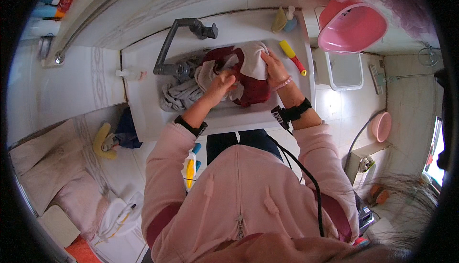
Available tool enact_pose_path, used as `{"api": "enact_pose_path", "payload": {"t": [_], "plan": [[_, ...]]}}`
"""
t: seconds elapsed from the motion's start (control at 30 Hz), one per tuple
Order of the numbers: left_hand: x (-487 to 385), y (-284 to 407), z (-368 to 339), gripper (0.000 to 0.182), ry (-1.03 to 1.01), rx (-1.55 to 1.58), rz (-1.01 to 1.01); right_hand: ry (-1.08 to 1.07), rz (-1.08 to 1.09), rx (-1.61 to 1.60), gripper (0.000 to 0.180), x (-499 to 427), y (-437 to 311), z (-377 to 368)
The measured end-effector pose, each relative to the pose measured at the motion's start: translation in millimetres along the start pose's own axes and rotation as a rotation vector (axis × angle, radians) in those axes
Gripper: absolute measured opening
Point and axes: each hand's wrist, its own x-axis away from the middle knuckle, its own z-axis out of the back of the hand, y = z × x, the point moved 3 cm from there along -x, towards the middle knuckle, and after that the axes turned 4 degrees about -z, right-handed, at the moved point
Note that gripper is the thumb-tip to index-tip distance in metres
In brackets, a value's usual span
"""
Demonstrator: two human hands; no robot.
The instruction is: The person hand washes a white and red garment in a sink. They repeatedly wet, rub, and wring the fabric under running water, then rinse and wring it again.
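Both hands are over a white sink, on a dark red and pale cloth garment. My right hand grips the garment's pale part at its right side, thumb on top. My left hand lies on the garment's left part, fingers partly hidden in the folds; how firmly it holds is unclear. Grey twisted cloth lies in the sink to the left, beneath a dark grey jointed faucet. A brush with a yellow and red handle rests on the sink's right side.
A pump bottle and a yellowish pouch stand at the sink's back right corner. A clear pump bottle is at the left edge. Pink basins hang on the right, above a white bin. A black cable runs from my right wrist.
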Motion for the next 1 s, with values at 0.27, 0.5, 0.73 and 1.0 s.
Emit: {"api": "enact_pose_path", "payload": {"t": [0.27, 0.5, 0.73, 1.0], "plan": [[-13.4, -4.4, 14.1, 0.043, 0.296, 0.225, -0.125, -0.161, -0.004, 1.083, 0.038, -4.4, 13.3, 17.2], [22.6, 40.9, 12.9, 0.025, -0.044, -0.026, -0.329, -0.064, 0.314, 1.414, 0.041, -33.7, 15.2, 36.2], [77.3, 130.2, -5.3, 0.033, -0.301, 0.176, -0.613, -0.635, 0.753, 1.139, 0.028, -37.2, 13.0, -15.5], [97.3, 104.8, 37.8, 0.041, 0.049, -0.109, -0.334, -0.310, 0.085, 0.200, 0.017, -25.0, -56.2, 15.1]]}}
